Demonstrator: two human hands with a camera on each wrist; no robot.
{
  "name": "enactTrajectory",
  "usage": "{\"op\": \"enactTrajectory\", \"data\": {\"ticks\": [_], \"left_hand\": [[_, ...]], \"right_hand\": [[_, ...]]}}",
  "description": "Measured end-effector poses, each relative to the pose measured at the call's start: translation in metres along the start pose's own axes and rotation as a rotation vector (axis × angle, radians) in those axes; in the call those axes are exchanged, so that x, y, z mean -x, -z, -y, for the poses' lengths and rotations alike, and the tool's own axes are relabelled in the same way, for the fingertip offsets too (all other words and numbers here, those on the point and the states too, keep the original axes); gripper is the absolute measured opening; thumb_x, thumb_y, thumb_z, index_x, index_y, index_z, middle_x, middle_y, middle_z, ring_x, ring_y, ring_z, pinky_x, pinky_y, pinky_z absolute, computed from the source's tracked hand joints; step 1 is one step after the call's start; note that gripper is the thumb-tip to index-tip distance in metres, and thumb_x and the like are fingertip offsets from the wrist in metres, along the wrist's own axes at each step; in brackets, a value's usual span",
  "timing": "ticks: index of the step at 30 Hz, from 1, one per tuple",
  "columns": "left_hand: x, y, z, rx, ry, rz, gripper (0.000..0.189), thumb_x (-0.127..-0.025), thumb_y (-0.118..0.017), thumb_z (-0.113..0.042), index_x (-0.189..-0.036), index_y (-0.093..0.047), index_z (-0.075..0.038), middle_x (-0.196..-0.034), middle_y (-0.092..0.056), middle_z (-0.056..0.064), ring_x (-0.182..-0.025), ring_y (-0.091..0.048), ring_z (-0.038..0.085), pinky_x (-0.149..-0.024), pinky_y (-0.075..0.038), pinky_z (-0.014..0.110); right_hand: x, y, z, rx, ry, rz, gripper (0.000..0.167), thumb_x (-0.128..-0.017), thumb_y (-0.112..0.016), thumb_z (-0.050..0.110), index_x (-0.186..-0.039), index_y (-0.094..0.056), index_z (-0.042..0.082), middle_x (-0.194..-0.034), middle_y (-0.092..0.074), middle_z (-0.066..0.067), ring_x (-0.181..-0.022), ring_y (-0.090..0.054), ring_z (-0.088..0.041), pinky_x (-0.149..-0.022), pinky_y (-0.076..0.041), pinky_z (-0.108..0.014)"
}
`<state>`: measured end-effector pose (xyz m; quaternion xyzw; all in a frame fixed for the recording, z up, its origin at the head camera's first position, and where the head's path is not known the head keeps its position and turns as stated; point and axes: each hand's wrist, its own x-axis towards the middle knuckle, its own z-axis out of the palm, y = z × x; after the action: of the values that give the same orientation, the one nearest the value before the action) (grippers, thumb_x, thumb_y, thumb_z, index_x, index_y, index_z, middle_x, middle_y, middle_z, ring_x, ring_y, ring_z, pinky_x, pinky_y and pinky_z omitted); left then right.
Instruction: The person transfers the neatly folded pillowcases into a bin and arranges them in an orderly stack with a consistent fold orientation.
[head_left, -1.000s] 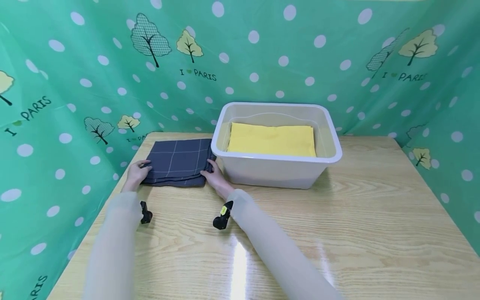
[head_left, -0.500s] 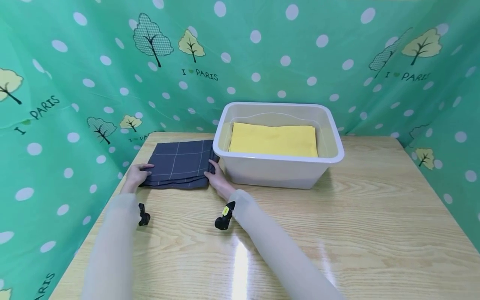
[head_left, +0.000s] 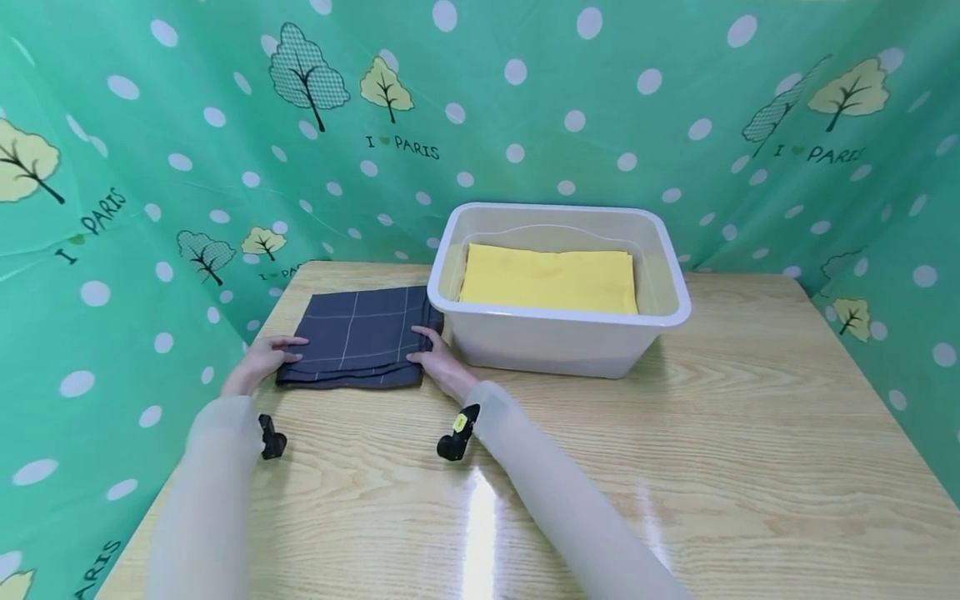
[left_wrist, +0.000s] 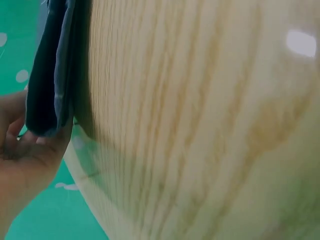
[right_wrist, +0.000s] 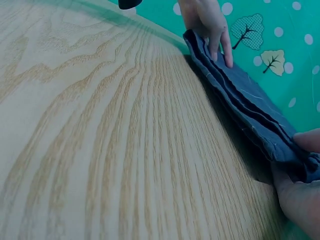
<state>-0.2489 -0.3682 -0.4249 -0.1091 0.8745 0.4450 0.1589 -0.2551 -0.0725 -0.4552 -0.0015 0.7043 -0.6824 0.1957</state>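
Observation:
A folded dark navy cloth with thin white check lines [head_left: 360, 325] lies at the far left of the table. My left hand [head_left: 266, 357] grips its left end, fingers over the top. Seen from the left wrist, the layered cloth edge [left_wrist: 57, 70] sits within that hand's grasp. At the opposite end my right hand [head_left: 441, 362] pinches the cloth close to the plastic bin. In the right wrist view, the thumb and fingers [right_wrist: 300, 205] hold the near corner, several folded layers [right_wrist: 245, 107] showing along the side.
The pale plastic bin [head_left: 536, 337] stands right of the cloth, with a folded yellow cloth [head_left: 547, 282] inside. A green polka-dot curtain [head_left: 495, 108] hangs behind and at the sides of the wood-grain table [head_left: 750, 450].
The navy cloth has slid a little toward me, both hands moving with it. Its front edge now lies nearer and the left forearm has shifted slightly left.

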Motion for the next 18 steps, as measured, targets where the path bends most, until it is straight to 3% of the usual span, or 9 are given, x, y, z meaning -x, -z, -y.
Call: {"op": "enactTrajectory", "data": {"ticks": [2, 6, 7, 13, 14, 15, 16, 17, 18], "left_hand": [[0.001, 0.002, 0.003, 0.0, -0.022, 0.03, 0.046, -0.087, -0.046, 0.001, -0.131, -0.035, 0.007, -0.139, -0.016, 0.03, -0.128, -0.014, 0.04, -0.103, -0.02, 0.045], [0.005, 0.004, 0.008, -0.022, -0.056, 0.073, 0.05, -0.086, -0.053, -0.004, -0.131, -0.035, 0.007, -0.139, -0.017, 0.031, -0.127, -0.014, 0.042, -0.101, -0.023, 0.048], [0.006, 0.004, 0.009, -0.035, -0.06, 0.079, 0.051, -0.085, -0.054, -0.006, -0.131, -0.035, 0.007, -0.139, -0.017, 0.031, -0.125, -0.021, 0.043, -0.1, -0.026, 0.047], [0.011, 0.005, 0.012, -0.032, -0.071, 0.141, 0.057, -0.084, -0.057, -0.009, -0.133, -0.033, 0.005, -0.141, -0.008, 0.03, -0.127, -0.012, 0.044, -0.102, -0.017, 0.052], [0.012, 0.006, 0.013, -0.015, -0.074, 0.157, 0.058, -0.084, -0.058, -0.01, -0.133, -0.032, 0.005, -0.141, -0.005, 0.03, -0.128, -0.003, 0.045, -0.102, -0.014, 0.053], [0.012, 0.006, 0.014, -0.004, -0.08, 0.166, 0.058, -0.083, -0.058, -0.01, -0.133, -0.032, 0.005, -0.141, -0.004, 0.03, -0.128, -0.002, 0.045, -0.102, -0.014, 0.053], [0.012, 0.007, 0.016, 0.005, -0.083, 0.174, 0.059, -0.083, -0.058, -0.01, -0.133, -0.032, 0.005, -0.141, -0.004, 0.03, -0.125, -0.018, 0.045, -0.1, -0.023, 0.051], [0.013, 0.007, 0.017, 0.015, -0.085, 0.185, 0.059, -0.084, -0.058, -0.011, -0.134, -0.031, 0.004, -0.141, -0.003, 0.03, -0.125, -0.018, 0.045, -0.098, -0.029, 0.047], [0.014, 0.008, 0.017, 0.029, -0.089, 0.197, 0.058, -0.084, -0.057, -0.009, -0.134, -0.031, 0.004, -0.141, -0.002, 0.03, -0.12, -0.029, 0.042, -0.092, -0.037, 0.042]], "right_hand": [[0.0, 0.001, 0.0, -0.034, -0.019, 0.015, 0.054, -0.082, -0.057, 0.0, -0.13, -0.043, 0.021, -0.141, -0.024, -0.009, -0.119, -0.035, -0.021, -0.096, -0.034, -0.032], [0.001, 0.003, 0.0, -0.116, -0.061, 0.048, 0.053, -0.082, -0.058, -0.001, -0.129, -0.044, 0.018, -0.133, -0.032, -0.011, -0.094, -0.049, -0.016, -0.075, -0.042, -0.024], [0.002, 0.004, 0.0, -0.13, -0.071, 0.052, 0.052, -0.082, -0.057, 0.0, -0.129, -0.044, 0.018, -0.132, -0.033, -0.01, -0.091, -0.049, -0.014, -0.072, -0.042, -0.022], [0.005, 0.007, -0.001, -0.197, -0.11, 0.06, 0.041, -0.088, -0.052, 0.008, -0.128, -0.046, 0.014, -0.13, -0.038, -0.009, -0.086, -0.044, -0.012, -0.063, -0.037, -0.02], [0.005, 0.007, -0.001, -0.202, -0.114, 0.062, 0.041, -0.088, -0.051, 0.008, -0.128, -0.046, 0.014, -0.13, -0.038, -0.009, -0.086, -0.045, -0.012, -0.063, -0.037, -0.02], [0.005, 0.008, -0.001, -0.209, -0.119, 0.064, 0.041, -0.088, -0.051, 0.008, -0.128, -0.047, 0.014, -0.13, -0.039, -0.01, -0.086, -0.045, -0.012, -0.063, -0.037, -0.02], [0.005, 0.009, 0.0, -0.214, -0.125, 0.068, 0.041, -0.088, -0.051, 0.007, -0.128, -0.047, 0.014, -0.131, -0.038, -0.01, -0.089, -0.045, -0.012, -0.065, -0.038, -0.021], [0.005, 0.01, 0.0, -0.213, -0.13, 0.074, 0.042, -0.088, -0.052, 0.007, -0.128, -0.047, 0.014, -0.131, -0.038, -0.01, -0.09, -0.046, -0.013, -0.066, -0.038, -0.022], [0.005, 0.01, 0.0, -0.219, -0.135, 0.08, 0.042, -0.087, -0.052, 0.006, -0.128, -0.047, 0.015, -0.131, -0.039, -0.011, -0.092, -0.047, -0.014, -0.068, -0.038, -0.023]]}}
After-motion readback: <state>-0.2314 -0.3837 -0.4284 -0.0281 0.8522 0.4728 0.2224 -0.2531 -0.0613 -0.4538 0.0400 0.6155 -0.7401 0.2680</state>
